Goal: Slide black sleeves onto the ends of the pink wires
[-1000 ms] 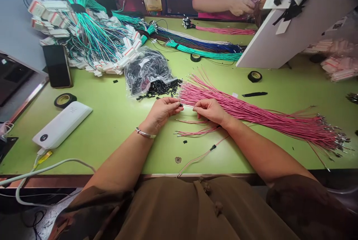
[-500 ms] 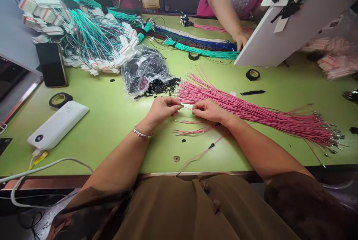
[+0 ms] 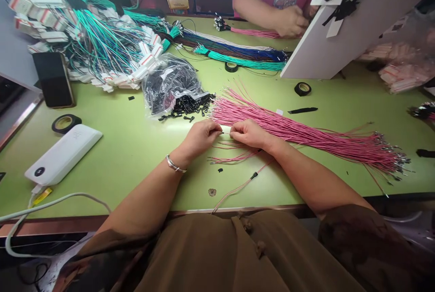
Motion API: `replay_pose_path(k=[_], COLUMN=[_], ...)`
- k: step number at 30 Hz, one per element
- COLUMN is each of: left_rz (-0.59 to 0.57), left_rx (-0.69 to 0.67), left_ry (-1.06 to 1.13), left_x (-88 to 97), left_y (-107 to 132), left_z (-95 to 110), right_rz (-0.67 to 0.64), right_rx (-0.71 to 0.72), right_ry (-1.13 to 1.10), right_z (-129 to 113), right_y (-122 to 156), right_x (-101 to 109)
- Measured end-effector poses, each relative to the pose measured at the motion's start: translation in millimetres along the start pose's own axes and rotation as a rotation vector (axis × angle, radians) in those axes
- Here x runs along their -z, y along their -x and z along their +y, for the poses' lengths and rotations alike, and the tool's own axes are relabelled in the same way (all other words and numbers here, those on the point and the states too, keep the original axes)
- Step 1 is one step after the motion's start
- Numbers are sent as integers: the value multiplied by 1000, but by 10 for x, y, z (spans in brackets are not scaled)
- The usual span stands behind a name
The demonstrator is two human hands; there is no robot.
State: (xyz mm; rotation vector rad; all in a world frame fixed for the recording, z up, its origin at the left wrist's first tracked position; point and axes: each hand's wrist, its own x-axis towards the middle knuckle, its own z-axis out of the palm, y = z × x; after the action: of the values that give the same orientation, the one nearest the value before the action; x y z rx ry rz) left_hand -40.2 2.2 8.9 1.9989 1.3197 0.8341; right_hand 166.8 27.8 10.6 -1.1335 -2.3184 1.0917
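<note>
Pinching one thin pink wire [image 3: 226,133] between their fingertips, the left hand [image 3: 200,136] and right hand [image 3: 250,132] rest close together on the green surface [image 3: 136,138], just in front of the pink wire bundle [image 3: 306,135] and near a bag of black sleeves [image 3: 171,84].

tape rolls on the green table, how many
3. Left tape roll beside the power bank; middle tape roll by the teal wires; right tape roll near the white board. Others may be hidden.

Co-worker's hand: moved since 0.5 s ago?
Yes. The co-worker's hand drew back from the white board's lower corner toward their chest, now over the far pink wires.
</note>
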Motion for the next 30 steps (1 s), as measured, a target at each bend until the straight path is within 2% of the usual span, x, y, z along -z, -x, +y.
replay_pose_path(k=[4, 8, 11, 13, 17, 19, 21, 24, 26, 30], left_rz=[-12, 4, -2, 5, 50, 38, -5, -114, -154, -197], left_rx=[56, 206, 254, 239, 196, 156, 108, 15, -74, -216], left_ry=[138, 345, 583, 612, 435, 297, 143, -62, -181, -313], left_x=[-68, -64, -53, -58, -70, -53, -18, 33, 31, -82], left_y=[0, -12, -26, -33, -23, -7, 10, 25, 28, 38], left_z=[43, 72, 92, 105, 94, 59, 13, -37, -34, 74], right_rz=[-47, -30, 55, 108, 68, -3, -102, -311, -390, -351], right_rx=[59, 14, 23, 69, 125, 90, -5, -184, -231, -175], right_ry=[27, -39, 49, 165, 408, 496, 545, 551, 521, 401], right_z=[-21, -25, -80, -142, -230, -238, -234, -224, -219, -225], right_y=[13, 4, -22, -39, -41, -7, 51, 147, 186, 179], right_x=[19, 35, -7, -44, 33, 196, 409, 675, 750, 706])
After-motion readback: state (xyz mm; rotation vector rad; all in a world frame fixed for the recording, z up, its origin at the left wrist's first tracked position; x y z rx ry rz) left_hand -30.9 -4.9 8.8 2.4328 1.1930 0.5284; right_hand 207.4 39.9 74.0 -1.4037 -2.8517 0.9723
